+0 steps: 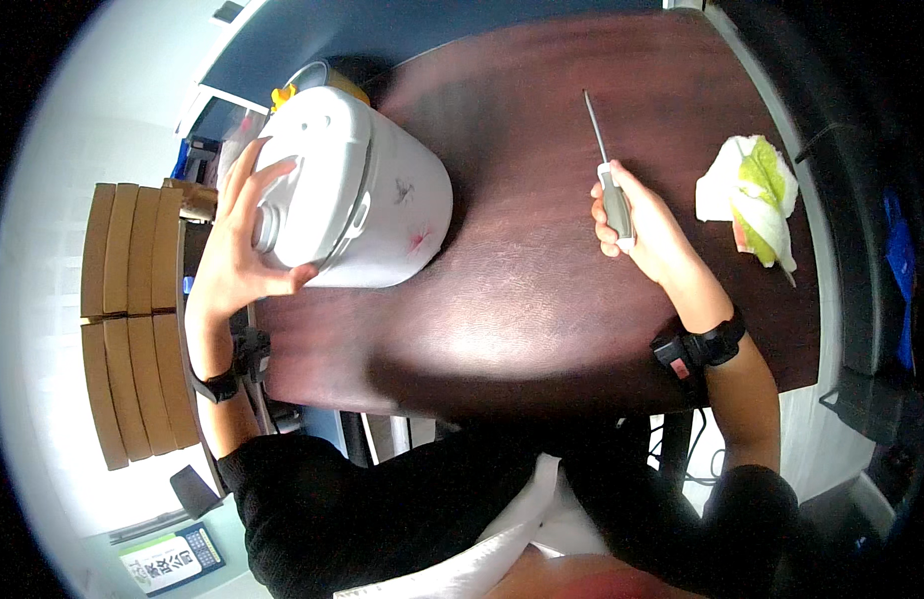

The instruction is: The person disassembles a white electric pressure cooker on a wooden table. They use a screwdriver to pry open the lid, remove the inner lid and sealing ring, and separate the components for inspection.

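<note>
A white, rounded appliance (pixel 407 190) that looks like a rice cooker stands on the left part of the dark red-brown table. My left hand (pixel 244 240) lies over its lid with fingers and thumb spread, the thumb near the rim. Part of the lid is hidden under that hand. Over the middle right of the table, my right hand (pixel 641 225) is closed around the grey and white handle of a screwdriver (pixel 612 190). Its thin metal shaft points away from me. To the right of that hand lies a crumpled white and green cloth (pixel 756 190).
Behind the appliance sits a round object with a yellow side (pixel 347 85), partly hidden. Stacked brown cardboard boxes (pixel 127 250) are beyond the table's left side. Black cables (pixel 696 449) hang below its near right edge. A dark chair-like shape (pixel 866 409) is at the right.
</note>
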A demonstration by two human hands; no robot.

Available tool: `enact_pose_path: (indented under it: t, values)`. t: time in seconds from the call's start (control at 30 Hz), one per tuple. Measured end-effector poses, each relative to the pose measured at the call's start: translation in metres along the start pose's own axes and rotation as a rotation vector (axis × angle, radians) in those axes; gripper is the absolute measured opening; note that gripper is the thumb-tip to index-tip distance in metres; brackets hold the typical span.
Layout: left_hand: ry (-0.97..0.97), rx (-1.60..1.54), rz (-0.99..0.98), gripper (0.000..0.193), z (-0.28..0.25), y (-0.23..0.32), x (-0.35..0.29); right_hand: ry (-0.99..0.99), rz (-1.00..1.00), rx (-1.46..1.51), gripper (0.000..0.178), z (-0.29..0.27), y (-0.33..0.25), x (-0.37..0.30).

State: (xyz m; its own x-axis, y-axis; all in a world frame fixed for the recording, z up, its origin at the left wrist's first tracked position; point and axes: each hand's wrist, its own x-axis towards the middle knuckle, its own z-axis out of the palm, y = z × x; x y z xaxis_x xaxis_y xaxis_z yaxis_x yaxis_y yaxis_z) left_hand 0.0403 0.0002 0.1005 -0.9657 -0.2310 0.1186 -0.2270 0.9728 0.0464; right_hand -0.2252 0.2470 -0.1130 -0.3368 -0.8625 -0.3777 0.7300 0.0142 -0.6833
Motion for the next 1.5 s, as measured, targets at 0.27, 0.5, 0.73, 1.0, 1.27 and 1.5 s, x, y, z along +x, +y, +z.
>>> enact_pose_path:
  t: [0.27,0.5,0.73,1.0,1.27,1.5]
  values:
    - [-0.117,-0.325,0.006,0.107,-0.020,-0.011,-0.017,-0.004,0.006,0.022,0.040,0.002,-0.001,-0.001]
    - [-0.050,0.137,-0.098,0.097,0.002,0.036,0.028,0.021,0.000,-0.006,0.039,0.004,-0.001,-0.001]
    - [-0.143,0.166,-0.179,0.082,0.008,0.043,0.040,0.015,-0.034,-0.014,0.038,0.004,0.002,-0.001]
    - [-0.081,0.223,-0.057,0.085,0.012,0.039,0.040,-0.004,-0.052,-0.025,0.038,0.004,0.003,-0.002]
    - [-0.057,0.094,-0.064,0.080,0.004,0.043,0.033,0.000,-0.005,0.015,0.038,0.001,0.001,0.000]
    - [-0.114,0.214,-0.065,0.085,-0.004,0.056,0.014,-0.012,0.002,-0.030,0.038,0.003,0.001,-0.001]
